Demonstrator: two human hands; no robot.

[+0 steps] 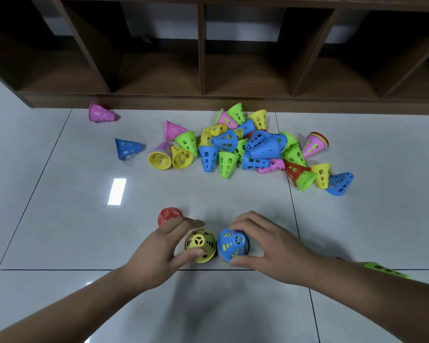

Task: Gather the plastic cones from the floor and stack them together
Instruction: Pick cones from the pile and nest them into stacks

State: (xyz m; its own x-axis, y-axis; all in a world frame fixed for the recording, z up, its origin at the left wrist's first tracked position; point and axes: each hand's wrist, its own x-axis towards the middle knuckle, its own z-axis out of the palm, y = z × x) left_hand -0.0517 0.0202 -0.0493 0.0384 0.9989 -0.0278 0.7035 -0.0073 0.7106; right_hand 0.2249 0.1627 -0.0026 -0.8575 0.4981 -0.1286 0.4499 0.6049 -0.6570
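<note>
Two hands are working at lower centre: left hand [156, 251] curling fingers round a yellow perforated plastic cone [200, 243], right hand [270, 243] round a blue perforated plastic cone [233, 243]. Most multicoloured cones [263, 148] are lying unstacked, upper centre.

Even, fairly bright indoor light falls from overhead on the pale, glossy floor [60, 231]. A sharp white rectangle of glare [117, 191] sits on the tile left of centre, a light reflected from above. The shelf [201, 58] compartments along the top lie in deep shade, their far corners nearly black. Soft, broad shadows spread on the tile under the forearms; the cones [245, 147] cast only faint ones. The pile is crisp and saturated, while the left hand [159, 246] and right hand [265, 241] are slightly smeared at the fingertips. Wide-angle distortion bows the shelf front and splays the grout lines outward — a green cone [382, 268] at the right margin is blurry.
</note>
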